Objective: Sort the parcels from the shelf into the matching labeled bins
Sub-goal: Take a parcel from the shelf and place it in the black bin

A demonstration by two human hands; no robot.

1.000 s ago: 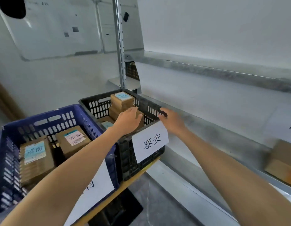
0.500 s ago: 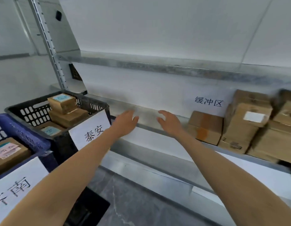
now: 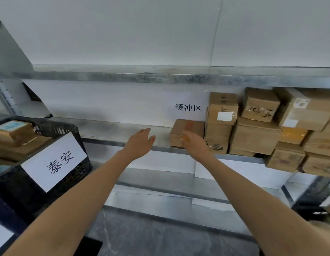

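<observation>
Brown cardboard parcels (image 3: pixel 256 137) are stacked on the right half of a metal shelf (image 3: pixel 123 143). A small flat parcel (image 3: pixel 180 130) lies leftmost on it, below a paper sign (image 3: pixel 187 107) with black characters. My right hand (image 3: pixel 194 143) reaches in front of that small parcel, fingers apart, holding nothing. My left hand (image 3: pixel 140 142) hovers open over the bare shelf just left of it. At the left a black crate (image 3: pixel 73 130) with a white label (image 3: pixel 55 161) holds a few parcels (image 3: pixel 14 131).
An upper shelf beam (image 3: pixel 160 76) runs above the parcels. A grey upright post (image 3: pixel 5 97) stands at the far left. Below the shelf are a lower rail and dark stone floor (image 3: pixel 151 235). A white label corner (image 3: pixel 1 237) shows at bottom left.
The view has swung right from the crates to the shelf. Both hands left the black crate and moved right along the shelf toward the small leftmost parcel.
</observation>
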